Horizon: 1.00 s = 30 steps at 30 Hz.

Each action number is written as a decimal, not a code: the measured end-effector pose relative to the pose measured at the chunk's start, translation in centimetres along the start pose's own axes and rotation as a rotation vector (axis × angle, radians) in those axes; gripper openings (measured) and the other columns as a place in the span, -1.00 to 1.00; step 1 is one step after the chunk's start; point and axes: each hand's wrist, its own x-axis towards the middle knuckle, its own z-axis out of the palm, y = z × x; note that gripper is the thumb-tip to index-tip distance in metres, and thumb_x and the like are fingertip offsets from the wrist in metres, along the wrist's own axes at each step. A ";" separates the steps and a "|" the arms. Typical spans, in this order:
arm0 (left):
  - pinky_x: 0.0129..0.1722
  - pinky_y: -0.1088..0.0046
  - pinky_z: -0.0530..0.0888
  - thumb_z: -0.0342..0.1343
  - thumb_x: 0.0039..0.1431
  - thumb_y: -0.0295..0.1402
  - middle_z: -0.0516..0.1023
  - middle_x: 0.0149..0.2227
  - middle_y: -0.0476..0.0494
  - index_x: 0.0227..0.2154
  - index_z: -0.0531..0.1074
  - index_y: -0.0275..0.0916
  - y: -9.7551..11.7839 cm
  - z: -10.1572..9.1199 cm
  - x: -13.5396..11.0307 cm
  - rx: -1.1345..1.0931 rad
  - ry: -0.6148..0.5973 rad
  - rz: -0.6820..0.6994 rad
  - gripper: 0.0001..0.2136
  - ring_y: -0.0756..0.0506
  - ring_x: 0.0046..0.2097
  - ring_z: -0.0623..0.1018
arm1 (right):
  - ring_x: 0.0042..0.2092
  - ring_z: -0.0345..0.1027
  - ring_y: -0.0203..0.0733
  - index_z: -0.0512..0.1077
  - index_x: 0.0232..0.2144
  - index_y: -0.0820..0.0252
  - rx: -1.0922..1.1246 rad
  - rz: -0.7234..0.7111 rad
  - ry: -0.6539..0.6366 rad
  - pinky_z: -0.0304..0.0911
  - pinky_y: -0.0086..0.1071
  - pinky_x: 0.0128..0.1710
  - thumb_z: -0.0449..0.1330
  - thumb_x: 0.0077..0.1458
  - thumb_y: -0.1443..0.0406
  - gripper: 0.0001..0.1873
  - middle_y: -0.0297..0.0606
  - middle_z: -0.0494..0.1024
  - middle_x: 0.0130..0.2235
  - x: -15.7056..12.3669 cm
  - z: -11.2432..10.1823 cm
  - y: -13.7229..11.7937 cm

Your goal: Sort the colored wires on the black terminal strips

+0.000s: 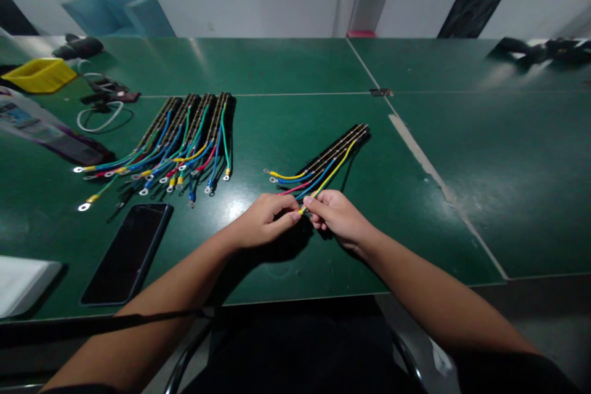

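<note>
A black terminal strip (333,151) with rows of metal contacts lies slanted on the green table in front of me. Blue, red and yellow wires fan out from it toward me, some ending in ring terminals. My right hand (339,217) is closed, pinching a yellow-green wire (340,164) between thumb and fingers close to its near end. At that same end, the thumb and forefinger of my left hand (268,220) meet in a pinch by the yellow sleeve of the terminal. The fingers partly hide the tip. Both hands are just above the table, near its front edge.
Several similar wired strips (220,120) lie side by side at left. Nearer me are a black phone (129,255) and a white box (25,283). A plastic package (46,129), yellow bin (40,76) and white cable (99,117) sit farther left. Tape (422,160) crosses the table at right.
</note>
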 end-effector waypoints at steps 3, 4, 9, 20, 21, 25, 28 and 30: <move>-0.39 0.53 0.23 -0.10 0.28 -0.26 0.32 -0.48 0.02 -0.40 0.33 -0.30 -0.1 0.0 -0.1 -0.066 -0.011 -0.002 -0.76 0.04 -0.42 0.30 | -0.64 0.12 -0.45 0.26 -0.53 0.23 0.027 -0.026 -0.037 -0.09 -0.54 -0.67 0.16 0.08 0.09 -0.66 -0.43 0.29 -0.64 -0.1 -0.2 -0.1; -0.38 0.53 0.24 -0.10 0.29 -0.26 0.33 -0.46 0.02 -0.38 0.33 -0.30 -0.1 0.0 -0.1 -0.087 -0.012 -0.004 -0.77 0.04 -0.41 0.30 | -0.64 0.11 -0.45 0.26 -0.54 0.23 0.043 -0.035 -0.049 -0.10 -0.53 -0.67 0.16 0.07 0.09 -0.65 -0.43 0.29 -0.65 -0.1 -0.3 -0.1; -0.37 0.52 0.26 -0.11 0.30 -0.26 0.35 -0.44 -0.01 -0.35 0.33 -0.30 0.0 0.5 -0.1 -0.198 0.013 -0.034 -0.77 0.03 -0.39 0.32 | -0.64 0.12 -0.45 0.23 -0.62 0.23 0.157 -0.044 -0.092 -0.07 -0.51 -0.64 0.18 0.05 0.06 -0.59 -0.43 0.27 -0.67 -0.1 -0.5 -0.4; -0.36 0.53 0.24 -0.08 0.29 -0.30 0.34 -0.43 0.00 -0.32 0.33 -0.30 0.0 0.8 0.0 -0.172 0.076 -0.012 -0.82 0.03 -0.39 0.30 | -0.64 0.10 -0.46 0.26 -0.57 0.23 0.191 -0.051 -0.048 -0.08 -0.53 -0.66 0.23 0.01 0.06 -0.60 -0.45 0.27 -0.67 -0.1 -0.4 -0.4; -0.36 0.53 0.24 -0.07 0.29 -0.31 0.35 -0.43 0.00 -0.32 0.33 -0.30 0.0 0.8 0.0 -0.160 0.085 -0.004 -0.83 0.04 -0.39 0.30 | -0.64 0.10 -0.46 0.24 -0.58 0.23 0.226 -0.052 -0.065 -0.08 -0.52 -0.65 0.24 0.00 0.05 -0.59 -0.46 0.26 -0.67 -0.1 -0.4 -0.4; -0.34 0.54 0.25 -0.07 0.29 -0.32 0.36 -0.41 -0.01 -0.31 0.33 -0.30 0.1 0.8 0.0 -0.152 0.111 0.006 -0.84 0.04 -0.37 0.32 | -0.63 0.09 -0.46 0.23 -0.58 0.23 0.372 -0.025 -0.134 -0.06 -0.51 -0.62 0.28 -0.04 0.06 -0.58 -0.49 0.22 -0.67 0.0 -0.2 -0.4; -0.33 0.53 0.27 -0.08 0.29 -0.32 0.38 -0.42 -0.02 -0.33 0.33 -0.31 0.3 0.8 0.0 -0.169 0.107 -0.006 -0.82 0.03 -0.37 0.33 | -0.63 0.09 -0.46 0.25 -0.56 0.23 0.349 -0.032 -0.083 -0.05 -0.51 -0.62 0.28 -0.04 0.06 -0.60 -0.49 0.24 -0.66 0.0 -0.1 -0.3; -0.34 0.53 0.27 -0.08 0.29 -0.31 0.39 -0.42 -0.02 -0.35 0.34 -0.31 0.4 0.8 0.0 -0.168 0.101 -0.012 -0.81 0.03 -0.37 0.34 | -0.63 0.11 -0.45 0.25 -0.56 0.23 0.311 -0.036 -0.034 -0.06 -0.51 -0.63 0.28 -0.03 0.07 -0.60 -0.48 0.26 -0.66 0.0 -0.1 -0.2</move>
